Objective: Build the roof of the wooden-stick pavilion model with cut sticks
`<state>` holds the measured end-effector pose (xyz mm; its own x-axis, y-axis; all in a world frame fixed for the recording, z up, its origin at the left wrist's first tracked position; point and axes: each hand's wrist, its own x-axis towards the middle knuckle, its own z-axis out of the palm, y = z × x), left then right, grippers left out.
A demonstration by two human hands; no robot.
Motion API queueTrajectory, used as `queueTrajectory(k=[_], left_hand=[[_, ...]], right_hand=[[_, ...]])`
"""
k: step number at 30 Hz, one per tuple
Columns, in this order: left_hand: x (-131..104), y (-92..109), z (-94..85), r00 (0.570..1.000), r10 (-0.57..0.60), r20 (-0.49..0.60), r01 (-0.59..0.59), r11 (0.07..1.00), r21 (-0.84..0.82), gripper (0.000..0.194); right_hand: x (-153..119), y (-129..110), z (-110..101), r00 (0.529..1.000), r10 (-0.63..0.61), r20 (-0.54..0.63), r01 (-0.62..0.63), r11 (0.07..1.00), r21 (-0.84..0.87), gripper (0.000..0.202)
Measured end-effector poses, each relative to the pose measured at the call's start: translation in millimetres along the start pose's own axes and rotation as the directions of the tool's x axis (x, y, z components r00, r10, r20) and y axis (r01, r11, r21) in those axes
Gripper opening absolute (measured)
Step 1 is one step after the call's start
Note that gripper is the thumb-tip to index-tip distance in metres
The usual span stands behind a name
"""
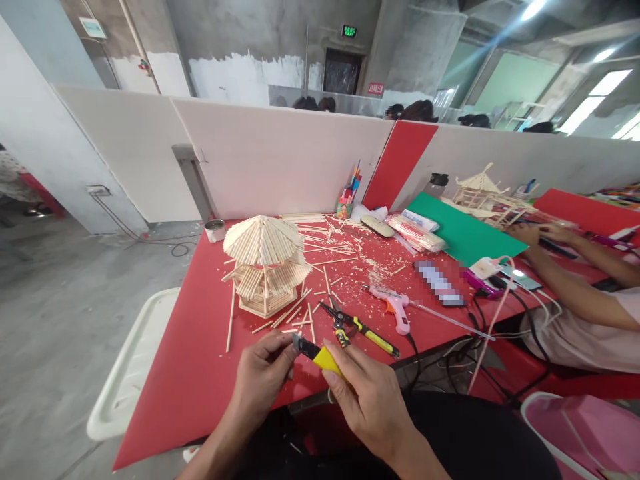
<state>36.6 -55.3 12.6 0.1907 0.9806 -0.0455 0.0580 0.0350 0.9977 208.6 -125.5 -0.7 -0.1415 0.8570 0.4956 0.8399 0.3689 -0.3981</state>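
Note:
My right hand [373,393] grips a utility knife [327,360] with a yellow handle and a dark front end, pointing left. The knife's tip meets the fingers of my left hand [263,373], which are pinched together; whatever they hold is too hidden to name. Just beyond both hands, several loose wooden sticks [311,323] lie scattered on the red tabletop [200,373]. Pliers [360,327] with yellow-and-black handles rest partly spread past the knife. A small pavilion model [265,267] built of wooden sticks, with a tiered roof, stands upright to the left.
A pink glue gun [395,307] lies right of the pliers, its cable running off the table edge. Wood shavings, bagged sticks [417,233], a pen cup [344,205], a tin [215,230] and a green board [465,230] are farther back. Another person's arms [560,267] are at right.

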Motion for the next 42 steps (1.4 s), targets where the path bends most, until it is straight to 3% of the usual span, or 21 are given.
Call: queueTrajectory(k=[8,13,15,17,20,26,30,35,38,42], left_hand=[[-6,4,-2.8,0.990,0.144,0.009,-0.144,0.988,0.057,0.014],[-25,11,-24.2,0.982,0.169,-0.084,-0.152,0.973,0.174,0.026],[-29,10,-30.0,0.990,0.064,-0.126,-0.050,0.993,0.111,0.027],[-27,10,-29.8,0.980,-0.160,-0.115,0.151,0.985,-0.081,0.031],[-18,12,-23.4,0.958,-0.278,-0.070,0.238,0.908,-0.344,0.036],[-7,12,-22.4,0.922,-0.385,0.045,0.354,0.785,-0.508,0.035],[1,6,-24.1,0.898,-0.428,0.104,0.389,0.660,-0.643,0.029],[12,6,-23.6,0.822,-0.506,0.262,0.498,0.412,-0.763,0.018],[17,10,-27.1,0.800,-0.518,0.301,0.511,0.329,-0.794,0.012],[25,14,-34.3,0.812,-0.459,0.360,0.519,0.288,-0.804,0.015]], right_hand=[[-5,5,6,0.986,-0.045,-0.158,0.029,0.994,-0.106,0.040],[1,10,20,0.984,0.006,-0.176,-0.037,0.984,-0.172,0.042],[4,11,27,0.986,0.030,-0.167,-0.061,0.981,-0.183,0.041],[7,11,32,0.986,0.061,-0.156,-0.092,0.976,-0.198,0.039],[12,11,40,0.987,0.117,-0.110,-0.142,0.956,-0.258,0.035],[19,12,57,0.985,0.146,-0.090,-0.170,0.889,-0.425,0.032],[29,0,53,0.976,0.003,-0.217,-0.066,0.957,-0.283,0.027],[50,-32,45,0.906,-0.117,-0.408,0.125,0.992,-0.007,0.022],[66,-45,48,0.869,-0.159,-0.468,0.177,0.984,-0.005,0.021],[81,-49,56,0.851,-0.206,-0.484,0.194,0.978,-0.075,0.018]])
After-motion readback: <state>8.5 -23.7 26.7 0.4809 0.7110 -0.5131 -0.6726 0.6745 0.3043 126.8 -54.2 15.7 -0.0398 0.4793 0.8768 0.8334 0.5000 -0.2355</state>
